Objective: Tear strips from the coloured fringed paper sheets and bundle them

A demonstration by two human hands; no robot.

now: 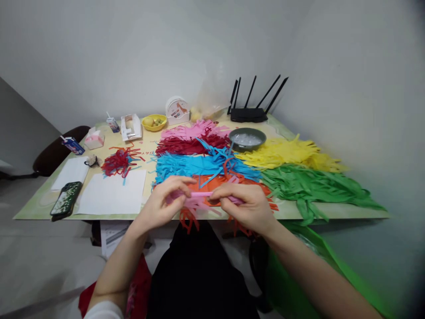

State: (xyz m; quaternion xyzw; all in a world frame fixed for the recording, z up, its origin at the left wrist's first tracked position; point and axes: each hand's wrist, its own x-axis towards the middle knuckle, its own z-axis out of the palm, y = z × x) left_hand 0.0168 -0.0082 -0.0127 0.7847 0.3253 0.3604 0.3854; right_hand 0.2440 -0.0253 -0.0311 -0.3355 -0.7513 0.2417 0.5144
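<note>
My left hand [162, 201] and my right hand [247, 206] are raised just in front of the table's near edge. Both pinch the ends of a pink paper strip [201, 194] stretched level between them. More pink strips hang loose below my fingers. Right behind my hands lies an orange heap of cut paper strips [212, 181], with a blue heap [199, 164] beyond it.
Dark red [189, 145], pink [195, 130], yellow [288, 153] and green [308, 184] strip heaps cover the table [332, 210]. A grey bowl [247, 138], a router [249, 114], a yellow bowl [154, 122], white sheets [113, 192], a phone [65, 200] and a small red strip pile [116, 163] also lie there.
</note>
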